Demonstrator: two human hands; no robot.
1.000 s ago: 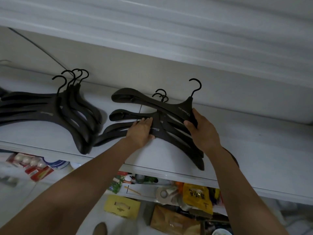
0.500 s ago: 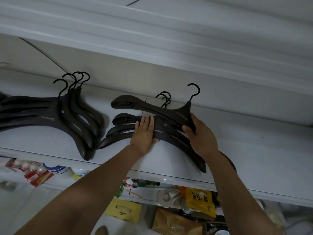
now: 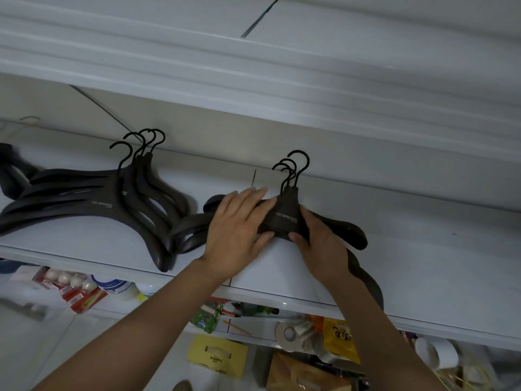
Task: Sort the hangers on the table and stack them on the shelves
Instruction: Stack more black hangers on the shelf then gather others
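Squaring a stack of hangers [image 3: 284, 218] on the shelf [image 3: 423, 249] at frame centre, hooks nested toward the wall. Pressing flat with the left hand [image 3: 239, 230], fingers spread, probably to hold the arms aligned. Pinching the neck with the right hand [image 3: 318, 244]. Set just right of a second pile [image 3: 98, 207], likely sorted.

The hangers [image 3: 284, 218] look like smooth, matt dark-brown plastic, with thin black metal-looking hooks [image 3: 288, 184]. The shelf [image 3: 423, 249] is smooth and white with a faint sheen. Below, a yellow pouch [image 3: 338, 338] looks glossy and a yellow box [image 3: 217, 354] like matt card.
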